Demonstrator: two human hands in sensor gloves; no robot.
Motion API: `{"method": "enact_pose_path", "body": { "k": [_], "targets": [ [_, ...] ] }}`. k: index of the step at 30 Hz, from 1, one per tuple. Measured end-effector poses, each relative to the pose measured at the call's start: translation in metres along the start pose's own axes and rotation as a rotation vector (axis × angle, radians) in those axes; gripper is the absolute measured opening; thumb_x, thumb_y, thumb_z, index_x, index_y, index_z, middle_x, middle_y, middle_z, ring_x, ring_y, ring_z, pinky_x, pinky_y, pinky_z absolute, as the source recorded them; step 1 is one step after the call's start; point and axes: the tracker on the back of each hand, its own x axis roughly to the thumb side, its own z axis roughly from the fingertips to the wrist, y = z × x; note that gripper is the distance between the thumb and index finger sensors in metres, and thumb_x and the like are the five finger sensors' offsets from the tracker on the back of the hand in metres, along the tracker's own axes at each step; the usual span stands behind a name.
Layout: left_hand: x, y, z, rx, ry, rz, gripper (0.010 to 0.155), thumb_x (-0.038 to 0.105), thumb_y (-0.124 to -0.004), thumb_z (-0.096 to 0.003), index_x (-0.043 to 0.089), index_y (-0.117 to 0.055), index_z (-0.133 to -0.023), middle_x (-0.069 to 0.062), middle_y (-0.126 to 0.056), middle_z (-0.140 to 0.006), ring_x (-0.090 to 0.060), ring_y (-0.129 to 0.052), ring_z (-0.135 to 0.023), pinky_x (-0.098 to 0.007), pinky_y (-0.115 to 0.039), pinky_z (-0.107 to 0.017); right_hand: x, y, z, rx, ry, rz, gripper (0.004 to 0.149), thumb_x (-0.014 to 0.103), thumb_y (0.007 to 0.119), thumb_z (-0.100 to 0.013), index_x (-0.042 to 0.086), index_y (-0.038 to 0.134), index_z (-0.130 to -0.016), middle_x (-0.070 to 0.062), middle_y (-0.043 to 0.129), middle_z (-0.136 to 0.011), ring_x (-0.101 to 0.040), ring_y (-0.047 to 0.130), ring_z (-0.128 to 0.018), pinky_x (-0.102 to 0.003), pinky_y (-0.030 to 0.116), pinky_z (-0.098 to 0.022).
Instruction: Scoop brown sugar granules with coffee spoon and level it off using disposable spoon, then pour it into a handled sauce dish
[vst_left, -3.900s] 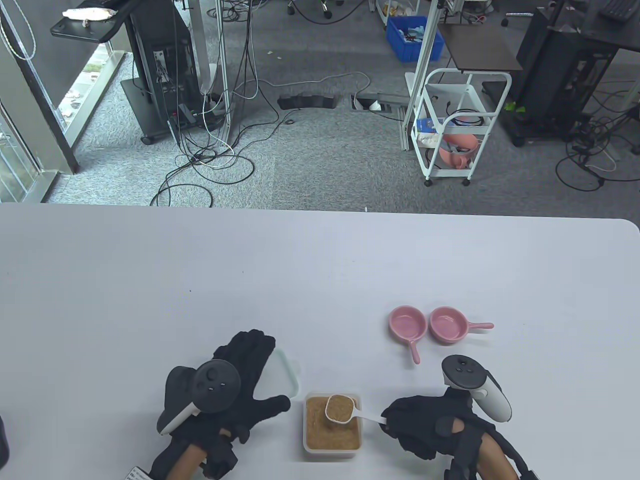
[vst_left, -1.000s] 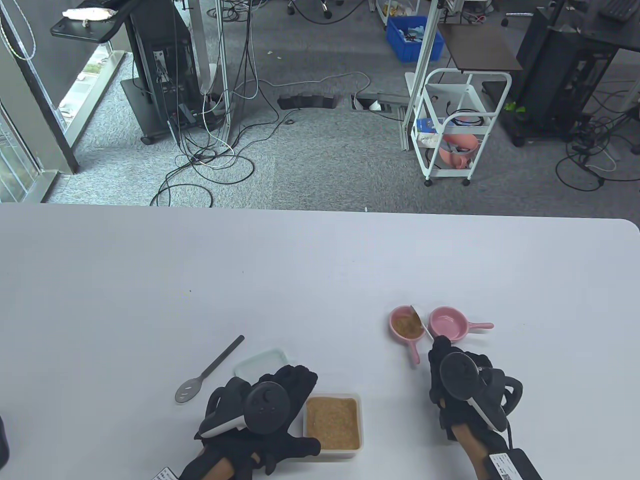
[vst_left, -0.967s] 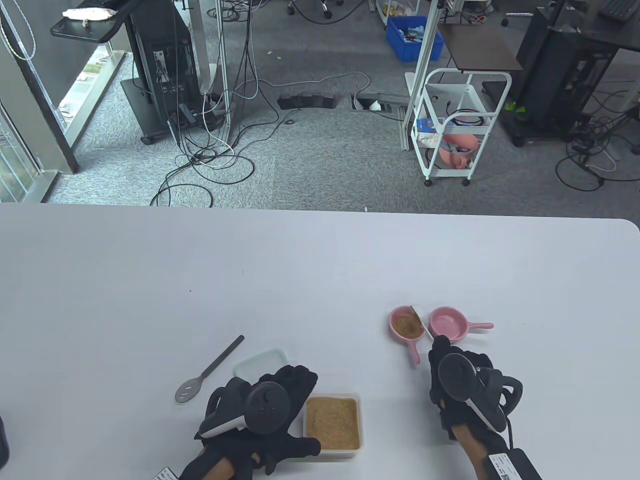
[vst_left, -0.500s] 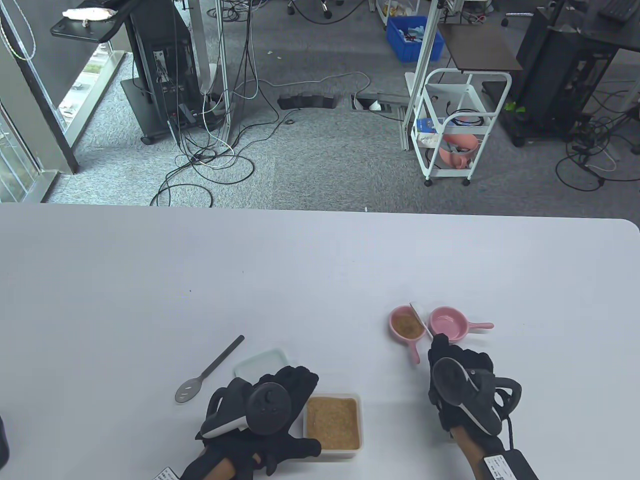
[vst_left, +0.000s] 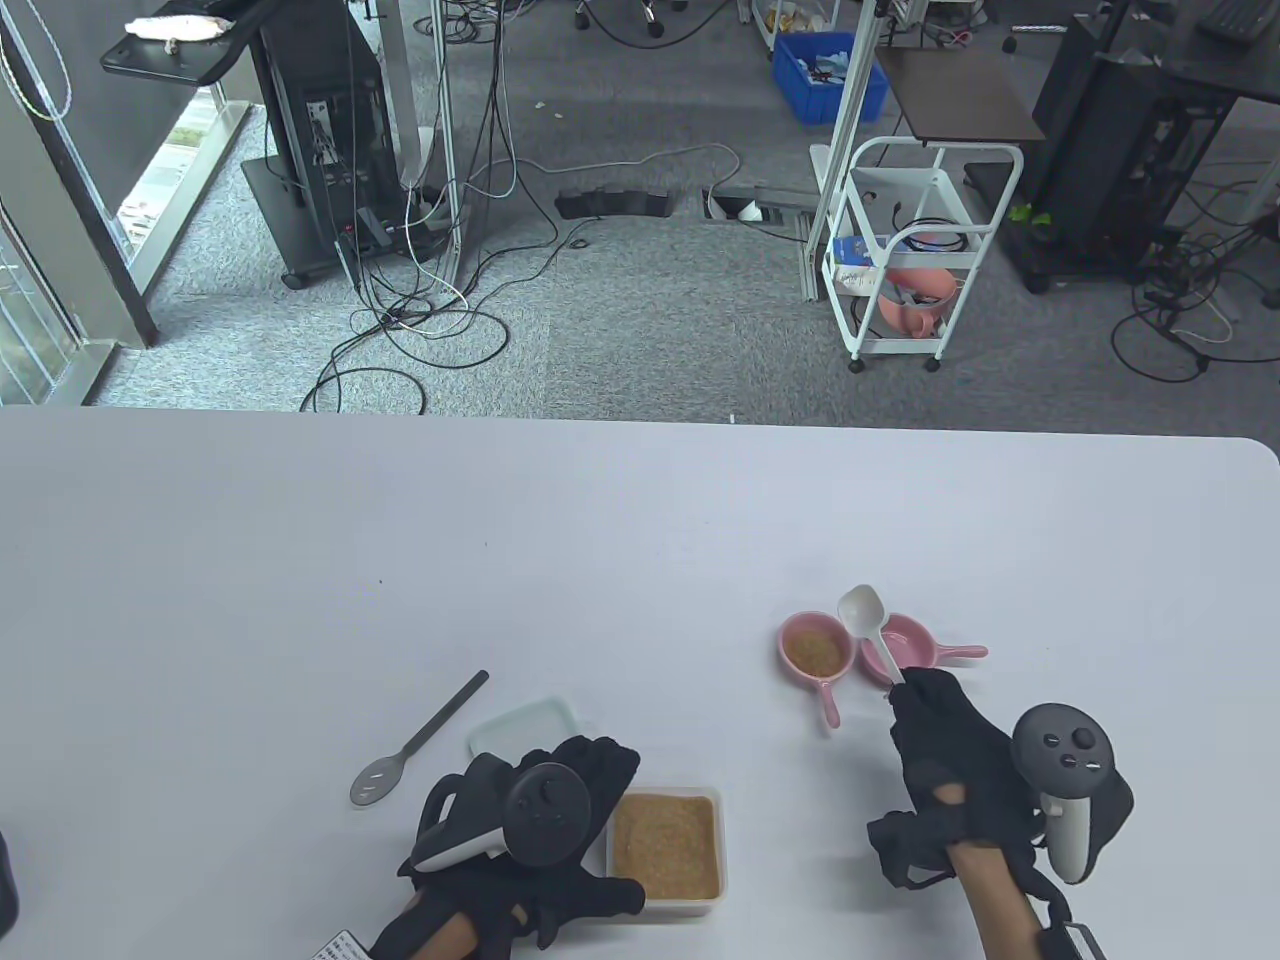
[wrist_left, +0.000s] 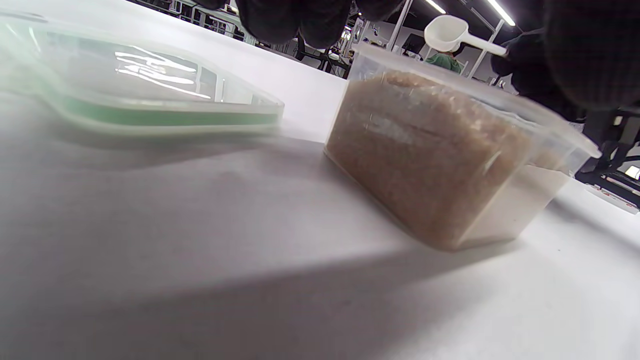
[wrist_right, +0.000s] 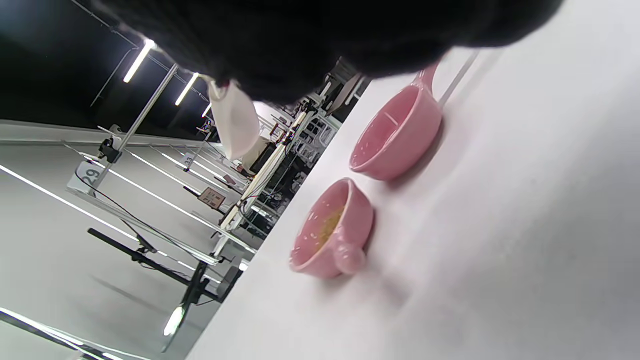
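My right hand (vst_left: 915, 700) pinches the handle of the white coffee spoon (vst_left: 862, 612). Its empty bowl faces up, raised between the two pink handled sauce dishes. The left dish (vst_left: 815, 652) holds brown sugar. The right dish (vst_left: 915, 645) is empty. The right wrist view shows both the sugar dish (wrist_right: 332, 230) and the empty dish (wrist_right: 395, 135). My left hand (vst_left: 590, 825) lies against the left side of the clear sugar container (vst_left: 665, 845), fingers relaxed. The grey slotted disposable spoon (vst_left: 415, 745) lies on the table, left of the lid.
The container's clear lid (vst_left: 525, 725) lies just behind my left hand, and shows again (wrist_left: 140, 95) left of the sugar box (wrist_left: 440, 155). The table's far edge (vst_left: 640, 425) lies well beyond everything.
My right hand has turned back from tipping the spoon over the left dish. The spoon now points up and away, empty. The left hand has stayed put.
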Motion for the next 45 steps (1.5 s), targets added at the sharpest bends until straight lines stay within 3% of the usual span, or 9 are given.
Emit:
{"method": "enact_pose_path", "body": {
  "k": [6,15,19,22,26,33,42,45],
  "targets": [
    [0.001,-0.001,-0.001,-0.016,0.0,-0.008,0.108,0.085,-0.072,-0.0324,0.034,-0.025,-0.116,0.005,-0.035,-0.125,-0.031,-0.044,-0.121,-0.051,-0.04,-0.086,0.008,-0.001,0.008,0.11,-0.05,-0.127,0.042,0.037,0.081,-0.05,0.015,0.084,-0.086,0.002,0.096,-0.043,-0.022,0.093,-0.018,-0.05,0.077,-0.038],
    [0.001,-0.002,-0.001,-0.046,-0.006,-0.004,0.108,0.085,-0.073,-0.032,0.034,-0.027,-0.116,0.005,-0.039,-0.125,-0.03,-0.047,-0.121,-0.052,-0.041,-0.085,0.032,0.024,0.029,0.382,-0.158,-0.204,0.042,0.037,0.081,-0.05,0.015,0.084,-0.086,0.002,0.096,-0.042,-0.022,0.093,-0.018,-0.05,0.077,-0.038],
    [0.002,-0.001,-0.001,-0.044,-0.007,-0.009,0.109,0.084,-0.073,-0.0319,0.033,-0.027,-0.116,0.005,-0.042,-0.124,-0.03,-0.048,-0.121,-0.052,-0.041,-0.085,0.042,0.034,0.037,0.511,-0.227,-0.147,0.042,0.036,0.081,-0.05,0.014,0.085,-0.086,0.002,0.097,-0.042,-0.023,0.093,-0.018,-0.05,0.077,-0.038],
    [0.001,-0.002,-0.002,-0.048,-0.006,-0.001,0.109,0.084,-0.073,-0.0318,0.032,-0.027,-0.116,0.005,-0.043,-0.124,-0.03,-0.049,-0.121,-0.052,-0.041,-0.085,0.053,0.042,0.044,0.588,-0.328,-0.007,0.042,0.036,0.082,-0.05,0.013,0.086,-0.086,0.001,0.097,-0.042,-0.023,0.093,-0.018,-0.051,0.077,-0.038],
    [0.0,-0.003,-0.003,-0.056,-0.004,0.014,0.11,0.085,-0.073,-0.0316,0.032,-0.026,-0.116,0.005,-0.044,-0.124,-0.03,-0.05,-0.12,-0.052,-0.041,-0.085,0.069,0.051,0.056,0.579,-0.523,0.266,0.042,0.036,0.083,-0.049,0.014,0.087,-0.085,0.001,0.097,-0.041,-0.023,0.093,-0.018,-0.051,0.077,-0.038],
    [0.0,-0.004,-0.004,-0.066,-0.001,0.031,0.109,0.084,-0.073,-0.0317,0.032,-0.028,-0.116,0.005,-0.046,-0.123,-0.03,-0.051,-0.12,-0.052,-0.042,-0.085,0.09,0.07,0.087,0.458,-0.836,0.649,0.042,0.036,0.085,-0.047,0.015,0.088,-0.083,0.001,0.098,-0.04,-0.024,0.093,-0.017,-0.051,0.077,-0.039],
    [-0.001,-0.004,-0.005,-0.071,-0.001,0.035,0.109,0.084,-0.074,-0.0319,0.031,-0.028,-0.116,0.004,-0.046,-0.123,-0.03,-0.051,-0.12,-0.052,-0.042,-0.085,0.1,0.094,0.123,0.262,-1.159,1.015,0.042,0.036,0.088,-0.044,0.016,0.091,-0.08,0.001,0.1,-0.037,-0.024,0.093,-0.016,-0.05,0.078,-0.039],
    [-0.002,-0.004,-0.006,-0.071,-0.001,0.034,0.11,0.084,-0.074,-0.032,0.031,-0.028,-0.116,0.004,-0.046,-0.123,-0.03,-0.051,-0.12,-0.053,-0.042,-0.085,0.102,0.103,0.134,0.245,-1.207,1.138,0.041,0.036,0.09,-0.043,0.016,0.092,-0.079,0.0,0.101,-0.036,-0.025,0.093,-0.015,-0.049,0.078,-0.038]
  ]
}}
